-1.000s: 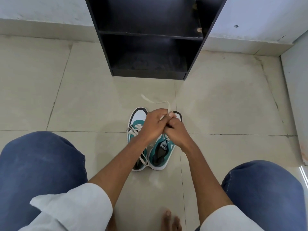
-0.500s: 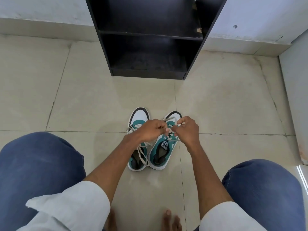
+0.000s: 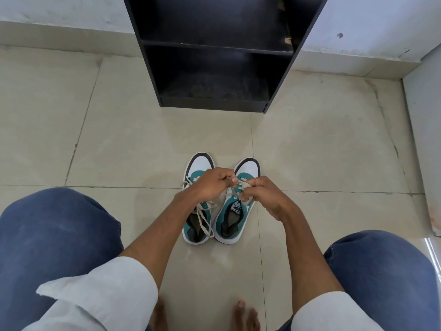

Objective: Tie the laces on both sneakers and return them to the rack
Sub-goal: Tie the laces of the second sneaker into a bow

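Laces (image 3: pixel 241 187) of the right sneaker (image 3: pixel 235 211) are pinched by left hand (image 3: pixel 210 186) and right hand (image 3: pixel 261 193), drawn apart for knotting.

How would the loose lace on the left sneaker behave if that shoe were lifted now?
Probably floppy: the loose lace drapes limply across the left sneaker. It would likely dangle and swing, since it lies untied while both hands work the right sneaker.

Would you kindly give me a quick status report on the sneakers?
Left hand and right hand pinching right sneaker's laces. Left sneaker's laces loose. Both on floor; rack holds nothing visible, path clear.
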